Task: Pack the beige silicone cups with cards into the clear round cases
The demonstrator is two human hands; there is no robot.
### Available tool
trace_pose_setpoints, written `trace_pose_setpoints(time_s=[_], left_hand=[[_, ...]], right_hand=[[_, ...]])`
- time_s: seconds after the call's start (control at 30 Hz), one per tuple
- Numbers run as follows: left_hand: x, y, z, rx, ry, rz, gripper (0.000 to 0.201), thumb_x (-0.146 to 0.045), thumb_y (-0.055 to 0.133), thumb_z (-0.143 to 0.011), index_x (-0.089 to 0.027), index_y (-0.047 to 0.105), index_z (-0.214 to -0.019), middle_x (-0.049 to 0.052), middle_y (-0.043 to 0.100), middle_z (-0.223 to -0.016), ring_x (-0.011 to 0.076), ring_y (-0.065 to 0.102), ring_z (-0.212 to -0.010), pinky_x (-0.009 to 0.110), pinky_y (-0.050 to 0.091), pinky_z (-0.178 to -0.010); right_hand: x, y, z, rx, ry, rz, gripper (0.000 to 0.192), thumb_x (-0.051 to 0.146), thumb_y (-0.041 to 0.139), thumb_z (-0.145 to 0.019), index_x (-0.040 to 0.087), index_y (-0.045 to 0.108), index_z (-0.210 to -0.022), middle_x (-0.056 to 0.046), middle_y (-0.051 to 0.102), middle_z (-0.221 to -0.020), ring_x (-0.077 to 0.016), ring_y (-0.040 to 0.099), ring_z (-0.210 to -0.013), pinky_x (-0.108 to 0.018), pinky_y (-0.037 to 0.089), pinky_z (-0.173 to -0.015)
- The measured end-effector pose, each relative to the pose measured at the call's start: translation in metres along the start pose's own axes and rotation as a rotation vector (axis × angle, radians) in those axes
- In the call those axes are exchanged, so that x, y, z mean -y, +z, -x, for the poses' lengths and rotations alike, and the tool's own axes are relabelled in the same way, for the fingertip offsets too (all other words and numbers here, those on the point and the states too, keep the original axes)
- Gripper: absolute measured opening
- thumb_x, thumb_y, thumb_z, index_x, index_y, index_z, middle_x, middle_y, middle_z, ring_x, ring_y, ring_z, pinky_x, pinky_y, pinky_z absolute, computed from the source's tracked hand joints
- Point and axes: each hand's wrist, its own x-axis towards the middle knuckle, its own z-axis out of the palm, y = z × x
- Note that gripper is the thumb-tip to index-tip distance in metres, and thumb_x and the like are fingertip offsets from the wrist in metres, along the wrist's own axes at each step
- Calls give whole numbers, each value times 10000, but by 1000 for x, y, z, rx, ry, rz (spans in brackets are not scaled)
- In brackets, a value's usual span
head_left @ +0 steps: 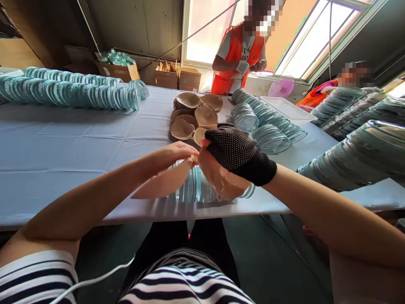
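A beige stick-on bra (167,182) hangs between my hands, its two cups angled apart over the table's front edge. My bare left hand (177,153) pinches it near the middle, where the cups meet. My right hand (232,147), in a black glove with white dots, is closed on the other cup, which looks glossy. Below the bra lies a row of clear plastic shells (190,188), partly covered by it. Just beyond my hands is a pile of similar beige bras (183,128), their cups facing up.
Long rows of clear shells (69,93) lie at the left, more stacks (272,139) at the right. A white basket (286,109) stands behind these. Across the white-covered table (104,147) a person in an orange vest (221,76) stands; another person sits right. Cardboard boxes (166,77) line the wall.
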Motion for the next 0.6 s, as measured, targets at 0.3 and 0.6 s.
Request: trace_pose_setpoints(time_s=[0.3,0.6], left_hand=[[2,-1,0,-96,-54,326,362,-503,768,-774,-143,733,-801,12,629,-683,98,540,-611,219,439,-596],[-12,3,11,-31,126,136,317,-459,662,-872,-170,754,-963,79,708,-919,210,648,-917,323,505,-850]], right_hand=[[11,-6,26,-114,-129,-60,404,356,629,-866,132,634,-1203,-147,680,-1189,-286,609,-1081,-454,493,-945],[18,-3,30,-289,-243,156,239,201,464,-954,174,702,-971,-71,730,-998,-233,655,-970,-489,454,-1087]])
